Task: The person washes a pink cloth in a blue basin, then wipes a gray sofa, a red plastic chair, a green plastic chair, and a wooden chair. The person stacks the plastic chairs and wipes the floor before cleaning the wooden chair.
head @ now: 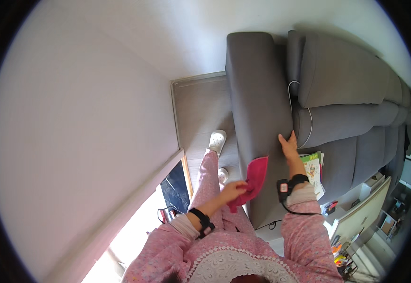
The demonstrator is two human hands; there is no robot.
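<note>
My left hand grips one end of a pink cloth, which hangs and drapes against the side and top of the grey sofa armrest. Thumb and fingers apart, my right hand rests at the armrest's inner edge, with no object in it. Close to my right forearm, printed booklets lie on the sofa seat. A white cable runs over the seat and cushion beside my right hand.
The sofa's back cushions line the wall at the right. A pale wall stands at the left, with a narrow strip of floor between it and the armrest. A desk or table with a board-like panel is at the lower right.
</note>
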